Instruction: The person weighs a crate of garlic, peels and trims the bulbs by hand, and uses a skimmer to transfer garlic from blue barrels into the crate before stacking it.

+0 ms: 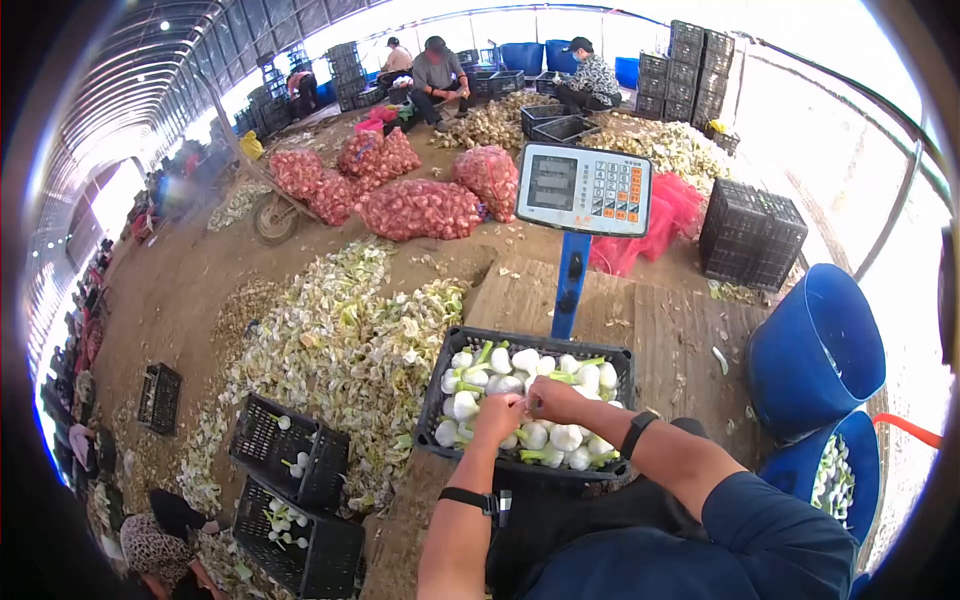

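A black plastic crate (622, 372) full of white garlic bulbs (566, 437) with short green stems stands in front of me, at the foot of a weighing scale (585, 190). Over the middle of the bulbs, my left hand (502, 412) is closed in a pinch. My right hand (552, 399) is pinched too, its fingertips nearly meeting the left ones. Whatever lies between the fingers is too small or hidden to name. Each wrist wears a black strap.
Garlic peelings (340, 330) heap at the left, near black crates (300, 490) with a few bulbs. Blue tubs (820, 345) stand at the right. Filled red mesh bags (420, 210) lie beyond. People (437, 80) sit at the back; another person (165, 540) is at lower left.
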